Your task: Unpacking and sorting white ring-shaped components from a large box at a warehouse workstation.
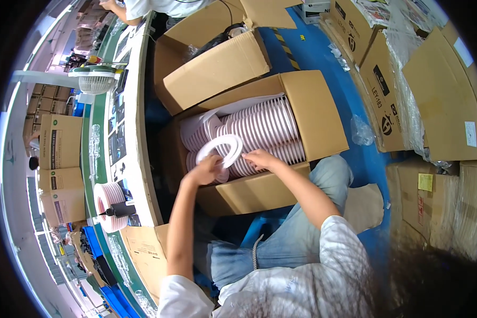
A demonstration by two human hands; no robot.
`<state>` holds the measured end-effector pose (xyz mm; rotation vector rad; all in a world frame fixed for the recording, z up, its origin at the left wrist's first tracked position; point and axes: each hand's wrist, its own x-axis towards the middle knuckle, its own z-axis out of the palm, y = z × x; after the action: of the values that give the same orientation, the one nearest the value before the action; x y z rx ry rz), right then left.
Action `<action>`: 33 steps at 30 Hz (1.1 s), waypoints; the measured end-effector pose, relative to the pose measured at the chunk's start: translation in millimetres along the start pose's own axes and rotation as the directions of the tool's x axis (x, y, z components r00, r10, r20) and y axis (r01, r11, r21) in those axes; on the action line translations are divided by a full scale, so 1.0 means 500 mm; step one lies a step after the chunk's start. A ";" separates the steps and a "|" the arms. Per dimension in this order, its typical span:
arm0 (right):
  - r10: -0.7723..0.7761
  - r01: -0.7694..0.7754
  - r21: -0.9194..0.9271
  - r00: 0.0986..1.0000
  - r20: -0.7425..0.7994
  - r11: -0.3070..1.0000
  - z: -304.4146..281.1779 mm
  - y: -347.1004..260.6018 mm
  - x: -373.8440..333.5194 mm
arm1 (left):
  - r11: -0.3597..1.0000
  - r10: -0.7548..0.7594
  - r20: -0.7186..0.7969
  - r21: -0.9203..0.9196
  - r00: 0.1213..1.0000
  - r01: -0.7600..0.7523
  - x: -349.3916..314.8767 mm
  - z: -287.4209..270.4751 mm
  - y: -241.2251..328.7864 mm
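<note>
My left hand point(206, 170) is closed on a flat white ring point(236, 153), which it lifts at a tilt above an open cardboard box point(315, 119). Inside the box, many thin white-pink rings point(259, 123) stand on edge in packed rows, with a white sheet point(193, 124) along their far left side. My right hand point(259, 159) reaches over the near row, its fingers pinched together at the rings' edges. Whether a ring sits between those fingers cannot be made out.
To my left runs a workbench point(149, 180) with a stack of rings point(105, 204), a black nozzle bottle point(123, 209) and a fan point(96, 82). Another open box point(217, 66) stands beyond mine. Large cartons point(445, 100) line the right, past crumpled plastic point(361, 130). A co-worker's arm point(119, 11) shows far off.
</note>
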<state>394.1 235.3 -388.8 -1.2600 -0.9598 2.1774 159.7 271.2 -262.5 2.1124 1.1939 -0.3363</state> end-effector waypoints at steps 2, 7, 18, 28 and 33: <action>-0.044 0.040 0.165 0.999 0.017 0.985 0.040 -0.023 -0.013 | 0.821 -0.128 -0.195 -0.571 0.972 -0.006 -0.012 0.085 0.015; -0.383 0.373 0.247 0.924 -0.008 0.894 -0.012 0.020 0.004 | 0.483 -0.085 -0.306 -0.845 0.948 -0.229 0.082 0.229 0.095; -0.476 0.464 -0.115 0.868 -0.139 0.879 0.015 -0.012 -0.013 | 0.207 -0.341 -0.376 -0.924 0.861 -0.322 0.073 0.284 0.137; -0.475 0.395 -0.340 0.858 -0.196 0.853 0.008 -0.029 0.003 | -0.065 -0.470 -0.366 -0.893 0.803 -0.446 0.066 0.335 0.082; -0.582 0.525 -0.256 0.764 -0.279 0.811 -0.018 -0.011 0.008 | -0.323 -0.511 -0.290 -0.808 0.809 -0.494 0.053 0.322 0.092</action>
<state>400.4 244.8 -390.0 -1.1785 -1.1926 1.3841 228.7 164.9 -374.9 0.3589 0.9927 1.2477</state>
